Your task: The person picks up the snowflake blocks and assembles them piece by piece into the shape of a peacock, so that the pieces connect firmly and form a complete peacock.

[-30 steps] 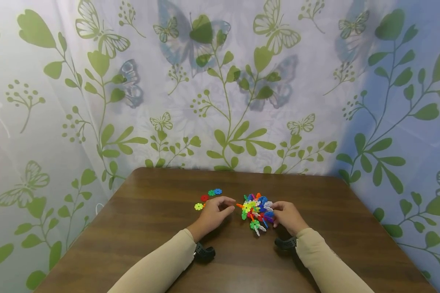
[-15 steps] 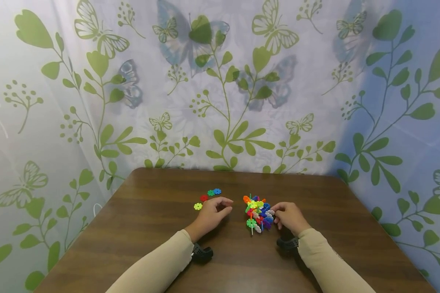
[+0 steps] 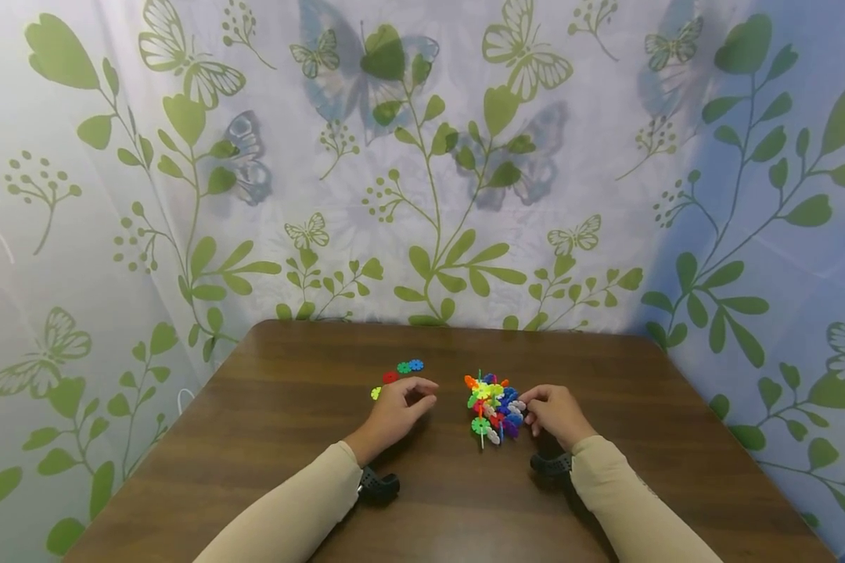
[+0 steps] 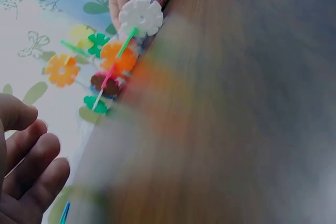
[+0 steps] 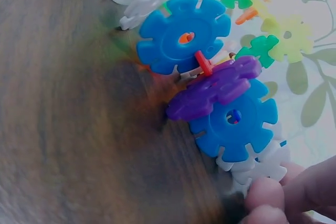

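A many-coloured cluster of interlocking flower-shaped plastic discs point(image 3: 489, 407) sits on the brown table, right of the middle. My right hand point(image 3: 555, 414) is at its right side, thumb and fingertips pinching a white disc point(image 5: 260, 169) on its edge. Blue discs and a purple disc point(image 5: 215, 87) show large in the right wrist view. Left of the cluster, apart from it, my left hand point(image 3: 397, 414) hovers low over the table with loosely bent fingers and nothing in them. The left wrist view shows its fingers point(image 4: 39, 169) away from the cluster's orange disc point(image 4: 119, 57).
Loose discs lie beyond my left hand: blue point(image 3: 415, 365), green point(image 3: 404, 367), red point(image 3: 390, 377) and a yellow one point(image 3: 376, 392) partly covered by that hand. Black straps point(image 3: 379, 486) sit at both wrists. A leaf-patterned curtain point(image 3: 436, 156) hangs behind the table's back edge.
The cluster has turned in my right hand, its orange and green discs now facing differently. My left hand has drawn away to the left, from near the cluster's orange disc.
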A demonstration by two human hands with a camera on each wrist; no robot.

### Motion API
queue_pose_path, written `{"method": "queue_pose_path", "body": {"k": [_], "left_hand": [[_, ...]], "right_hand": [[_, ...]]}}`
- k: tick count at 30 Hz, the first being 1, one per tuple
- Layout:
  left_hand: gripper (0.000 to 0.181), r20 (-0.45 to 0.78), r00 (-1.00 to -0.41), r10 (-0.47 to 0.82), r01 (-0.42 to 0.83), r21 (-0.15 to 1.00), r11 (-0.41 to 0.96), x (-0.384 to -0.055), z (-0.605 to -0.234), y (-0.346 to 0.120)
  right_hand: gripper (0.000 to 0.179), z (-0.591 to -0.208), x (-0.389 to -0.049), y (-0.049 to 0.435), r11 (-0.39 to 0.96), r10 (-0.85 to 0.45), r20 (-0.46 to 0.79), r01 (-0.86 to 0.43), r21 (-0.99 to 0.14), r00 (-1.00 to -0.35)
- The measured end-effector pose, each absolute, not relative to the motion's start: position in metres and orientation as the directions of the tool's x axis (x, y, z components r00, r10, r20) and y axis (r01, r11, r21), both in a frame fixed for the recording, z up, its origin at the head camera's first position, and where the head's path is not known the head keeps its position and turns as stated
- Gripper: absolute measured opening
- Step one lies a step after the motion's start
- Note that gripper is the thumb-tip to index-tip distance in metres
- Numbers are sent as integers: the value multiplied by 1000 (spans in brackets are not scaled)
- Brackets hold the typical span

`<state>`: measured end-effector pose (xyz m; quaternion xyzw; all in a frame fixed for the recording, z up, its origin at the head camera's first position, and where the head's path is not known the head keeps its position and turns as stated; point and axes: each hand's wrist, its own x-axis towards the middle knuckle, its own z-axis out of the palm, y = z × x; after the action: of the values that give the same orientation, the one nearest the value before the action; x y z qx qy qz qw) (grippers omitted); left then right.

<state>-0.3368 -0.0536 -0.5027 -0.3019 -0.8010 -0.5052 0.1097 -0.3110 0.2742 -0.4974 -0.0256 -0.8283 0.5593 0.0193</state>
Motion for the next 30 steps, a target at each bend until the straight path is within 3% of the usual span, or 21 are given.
{"method": "queue_pose_path", "body": {"k": [6,10,15,19,21,23,25,27,30], "left_hand": [[16,592,-757,276,644,610,461,-341,-507,-91],[15,602,-778,182,576,565,590,-349,-508,-116],[19,452,-871,192,445,560,699,-356,-510,-133],[33,284,-936,210,338,548,765,-355,-512,-137],[38,249,-946,208,313,532,787,-355,-511,-138],[39,242,-949,201,301,518,800,-356,-511,-138],[38,245,-948,203,303,508,806,-358,-510,-137],[35,242,-947,210,309,515,800,-358,-509,-135],[29,243,-948,207,312,568,761,-358,-508,-133]], "right_hand": [[18,-493,-309,279,423,150,75,-4,-906,-986],[19,-484,-306,276,537,237,243,-82,-839,-941],[12,-467,-297,246,631,222,586,-343,-695,-779],[14,-448,-287,198,578,76,781,-611,-541,-620],[15,-439,-283,169,519,-30,813,-704,-485,-582],[13,-433,-282,141,457,-163,787,-753,-474,-595],[12,-432,-284,116,419,-292,694,-740,-525,-658],[17,-435,-290,98,411,-380,553,-671,-617,-741],[26,-448,-305,80,466,-390,361,-520,-716,-847]]}}
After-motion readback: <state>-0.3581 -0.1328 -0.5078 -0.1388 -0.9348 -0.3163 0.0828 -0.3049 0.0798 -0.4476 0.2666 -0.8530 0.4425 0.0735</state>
